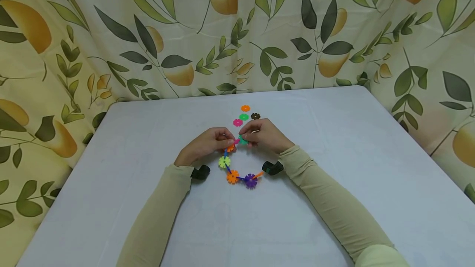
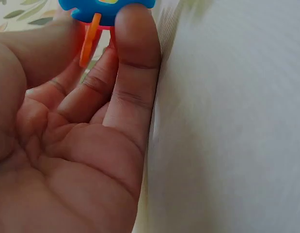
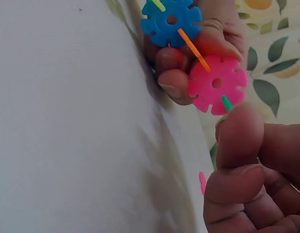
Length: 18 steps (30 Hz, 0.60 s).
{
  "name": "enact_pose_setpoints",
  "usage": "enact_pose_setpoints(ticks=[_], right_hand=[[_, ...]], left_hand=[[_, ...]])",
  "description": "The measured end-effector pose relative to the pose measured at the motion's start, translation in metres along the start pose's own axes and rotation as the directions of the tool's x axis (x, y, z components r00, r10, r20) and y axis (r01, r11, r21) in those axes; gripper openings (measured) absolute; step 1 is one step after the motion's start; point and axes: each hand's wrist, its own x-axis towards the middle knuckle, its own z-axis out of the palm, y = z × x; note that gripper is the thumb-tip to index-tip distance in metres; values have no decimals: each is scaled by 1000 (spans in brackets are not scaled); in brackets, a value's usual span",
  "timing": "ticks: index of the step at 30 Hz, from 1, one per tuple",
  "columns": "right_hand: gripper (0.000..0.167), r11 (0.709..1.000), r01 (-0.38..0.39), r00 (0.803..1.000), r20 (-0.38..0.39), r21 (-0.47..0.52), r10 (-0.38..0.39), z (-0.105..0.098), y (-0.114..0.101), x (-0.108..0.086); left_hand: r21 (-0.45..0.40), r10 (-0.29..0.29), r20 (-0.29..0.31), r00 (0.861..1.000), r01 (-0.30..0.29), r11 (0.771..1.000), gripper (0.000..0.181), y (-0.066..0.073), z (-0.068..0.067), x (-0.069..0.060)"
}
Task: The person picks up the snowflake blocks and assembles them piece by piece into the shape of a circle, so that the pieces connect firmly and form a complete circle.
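A curved chain of slotted plastic flower discs [image 1: 232,176] lies on the table, in orange, blue, yellow-green and purple. My left hand [image 1: 209,142] pinches its upper end, close to a pink disc [image 3: 217,85], an orange disc [image 3: 193,50] and a blue disc [image 3: 171,20]. My right hand [image 1: 265,134] pinches a green disc [image 1: 243,139]. In the right wrist view, the green disc's edge [image 3: 226,103] meets the pink disc at a slot; how deep it sits cannot be told. Fingers hide most of the green disc there.
Beyond the hands lie loose discs: orange [image 1: 245,108], green [image 1: 243,117], brown [image 1: 255,116] and pink [image 1: 238,122]. A white cloth covers the table [image 1: 334,143]. Behind it hangs a leaf-patterned curtain [image 1: 222,52]. Black wrist cameras [image 1: 272,168] sit beside the chain.
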Motion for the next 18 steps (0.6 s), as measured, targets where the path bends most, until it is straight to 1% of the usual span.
enact_pose_setpoints(ticks=[2,7,10,12,14,16,18], right_hand=[[10,1000,0,1000,-4,13,0,2,1,1],[8,999,7,1000,-18,37,-6,9,3,1],[8,999,27,999,-31,31,-26,13,3,1],[8,999,40,998,-46,21,-39,16,3,1],[8,999,51,997,-58,2,-50,18,3,1],[9,998,56,996,-63,-20,-57,17,3,1],[10,998,52,997,-57,-41,-54,15,3,1]], left_hand=[[10,14,-10,1000,-14,1000,11,-1,0,0],[21,81,-10,997,-80,997,3,-5,0,2],[18,101,-13,995,-101,995,11,-6,0,3],[17,104,-15,994,-104,994,13,-5,0,3],[19,98,-11,995,-97,995,8,-4,0,2],[25,87,3,996,-87,996,3,-4,-1,2],[35,71,24,997,-72,997,6,-4,-2,2]])
